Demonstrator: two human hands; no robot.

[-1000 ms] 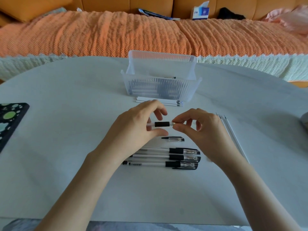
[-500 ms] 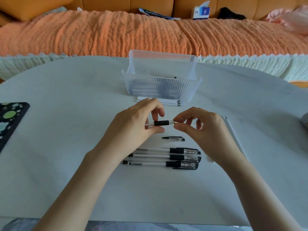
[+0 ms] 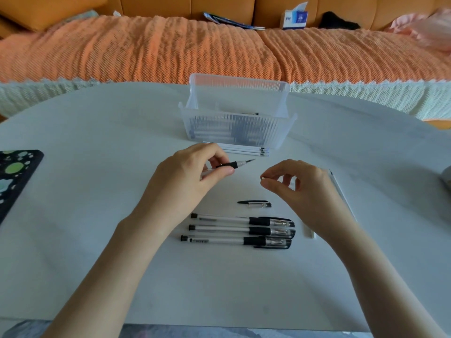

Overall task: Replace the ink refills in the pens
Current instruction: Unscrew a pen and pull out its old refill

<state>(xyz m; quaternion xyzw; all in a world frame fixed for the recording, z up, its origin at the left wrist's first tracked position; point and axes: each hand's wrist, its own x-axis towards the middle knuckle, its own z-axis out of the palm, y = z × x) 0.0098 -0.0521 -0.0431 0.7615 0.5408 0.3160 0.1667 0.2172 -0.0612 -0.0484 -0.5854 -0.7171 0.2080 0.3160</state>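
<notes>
Now one pen (image 3: pixel 233 164) held, three capped pens (image 3: pixel 240 231)

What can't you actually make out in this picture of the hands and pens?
All in the head view:
The tiny piece pinched by the right hand: too small to identify.
Barrel of the pen: mostly hidden inside the left hand.
Contents of the clear bin: blurred by its ribbed wall.
The grey object: cut off by the right edge.
The spotted pad: cut off by the left edge.
</notes>
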